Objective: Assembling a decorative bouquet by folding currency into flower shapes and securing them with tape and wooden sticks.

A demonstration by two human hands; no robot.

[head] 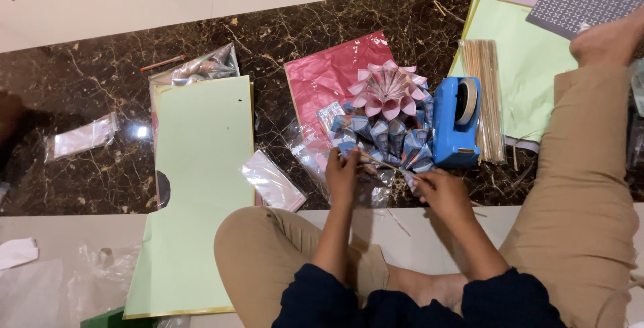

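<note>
I sit on the floor with both hands in front of me. My left hand and my right hand pinch the two ends of a thin wooden stick held across a cluster of blue folded paper cones. A pink folded paper flower rests just beyond the blue cones. Crinkled clear plastic lies under the cones. Both hands are closed around the stick, left at its far end, right at its near end.
A blue tape dispenser stands right of the flower, beside a bundle of wooden sticks. Light green paper sheets lie left, more green sheets at right, a pink sheet behind. My bent leg fills the right side.
</note>
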